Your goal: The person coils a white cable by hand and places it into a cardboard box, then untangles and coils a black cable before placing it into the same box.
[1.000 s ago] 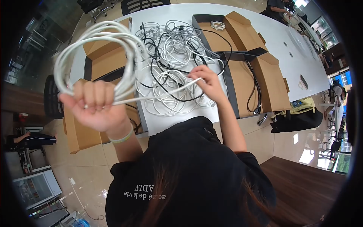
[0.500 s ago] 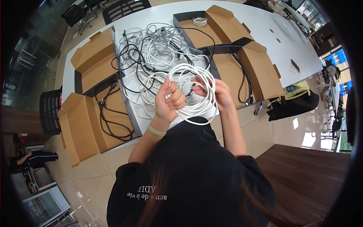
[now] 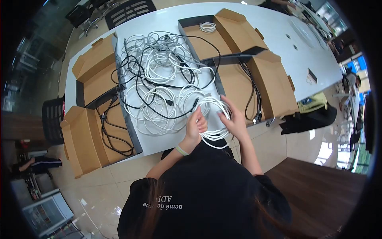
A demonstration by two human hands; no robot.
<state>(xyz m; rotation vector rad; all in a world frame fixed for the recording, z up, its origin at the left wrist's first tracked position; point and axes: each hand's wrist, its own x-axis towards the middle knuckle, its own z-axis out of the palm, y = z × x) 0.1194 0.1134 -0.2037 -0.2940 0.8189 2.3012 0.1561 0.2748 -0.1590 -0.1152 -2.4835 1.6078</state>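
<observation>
A looped coil of white cable (image 3: 215,134) hangs between my hands at the table's near edge. My left hand (image 3: 196,128) is closed round the coil's left side. My right hand (image 3: 236,121) grips its right side, thumb in front and fingers at the outer edge, partly hidden by the loops. Just beyond my hands, a tangled pile of white, grey and black cables (image 3: 159,73) spreads over the white table. The black plug (image 3: 169,102) of one cable lies on the near part of that pile.
Open cardboard boxes flank the pile. Black cables lie in the near left box (image 3: 84,137) and the near right box (image 3: 272,83). A small white coil (image 3: 207,27) sits in the far right box (image 3: 238,28). A phone (image 3: 312,75) rests on the table's right side.
Both hands have moved nearer my body with the white coil, and my left hand has shifted right, closer to my right hand. More of the pile's near part shows.
</observation>
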